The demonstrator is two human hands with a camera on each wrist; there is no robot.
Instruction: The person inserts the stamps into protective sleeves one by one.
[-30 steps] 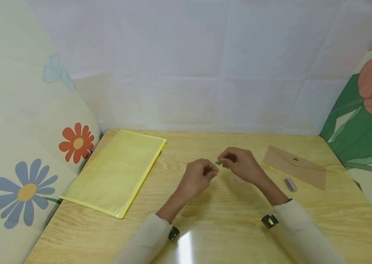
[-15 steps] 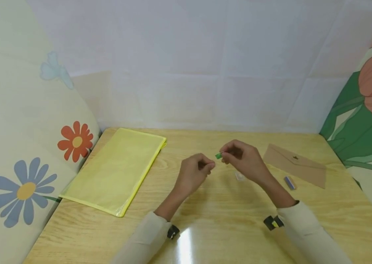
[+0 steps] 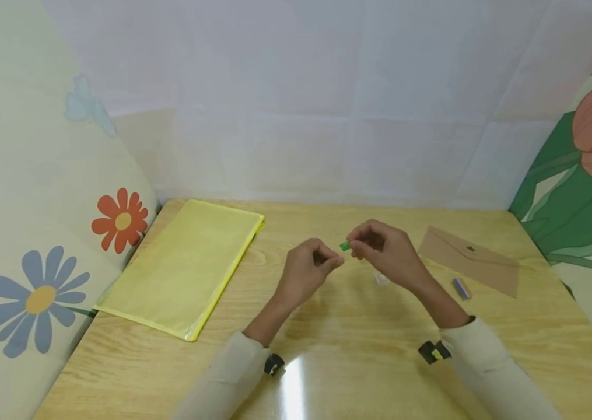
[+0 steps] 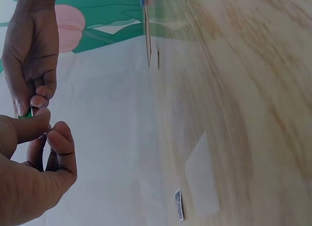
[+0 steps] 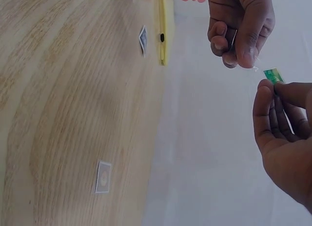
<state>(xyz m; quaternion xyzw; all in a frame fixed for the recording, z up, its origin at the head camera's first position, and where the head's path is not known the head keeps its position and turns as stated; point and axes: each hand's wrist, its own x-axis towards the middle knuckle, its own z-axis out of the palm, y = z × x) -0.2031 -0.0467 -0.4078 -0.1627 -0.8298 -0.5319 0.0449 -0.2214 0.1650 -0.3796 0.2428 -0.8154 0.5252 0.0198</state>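
Thumb and forefinger of my right hand (image 3: 387, 254) pinch a small green stamp-like slip (image 3: 345, 246); its printed face shows in the right wrist view, where the slip (image 5: 273, 75) sticks out past the fingertips. Facing it, my left hand (image 3: 306, 271) holds thumb and forefinger together on a tiny clear scrap (image 5: 255, 68), mostly hidden by the fingers. A narrow gap separates the two hands, raised over the wooden table (image 3: 358, 356). Below the right hand lies a small pale slip with a white border (image 5: 103, 177).
A yellow zip folder (image 3: 185, 268) lies at the left. To the right are a brown envelope (image 3: 469, 259) and a blue, white and orange eraser (image 3: 461, 289). In the left wrist view a dark white-edged slip (image 4: 179, 205) lies near a whitish piece (image 4: 202, 177).
My hands have risen slightly and drawn a little apart from one second ago. More of the green slip shows, and the pale slip below the right hand has come further into view.
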